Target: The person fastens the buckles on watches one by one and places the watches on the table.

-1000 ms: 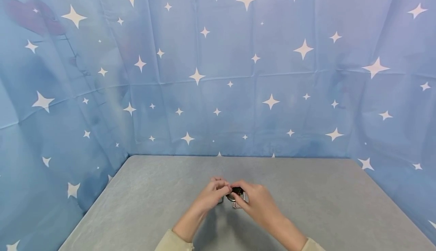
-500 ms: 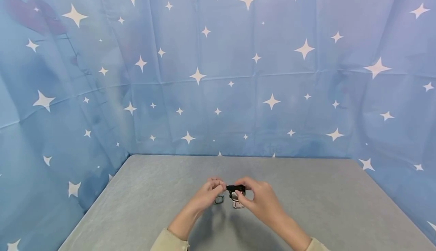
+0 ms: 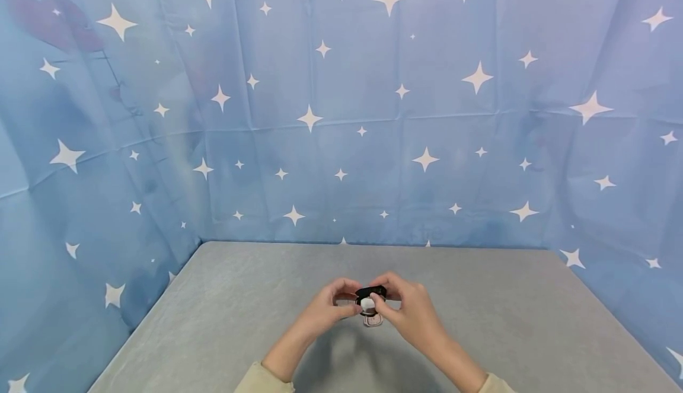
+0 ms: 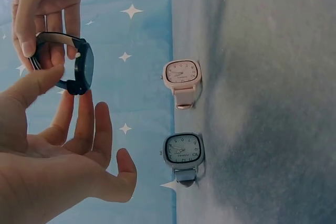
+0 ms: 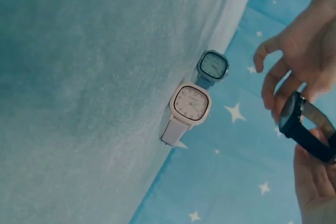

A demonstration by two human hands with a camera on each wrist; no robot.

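Note:
Between both hands is a dark wristwatch (image 3: pixel 370 292), its strap bent into a loop with a paler inner side. In the left wrist view its case (image 4: pixel 84 69) faces right. My left hand (image 3: pixel 324 309) pinches the lower side of the watch, thumb inside the loop and fingers outside, other fingers spread. My right hand (image 3: pixel 408 305) grips the strap from the opposite side. A pink square-faced watch (image 4: pixel 182 73) and a grey-blue square-faced watch (image 4: pixel 183 149) stand on the table beyond the hands. In the head view the grey-blue one is hidden behind my left hand.
A grey table (image 3: pixel 256 280) lies under the hands, with their shadows on it. Behind and at the sides hangs a blue cloth (image 3: pixel 341 85) with white stars.
My left hand drew slightly left along the strap end, then came back with thumb and fingers wider apart around the watch. The dark watch turned a little; my right hand kept hold of it.

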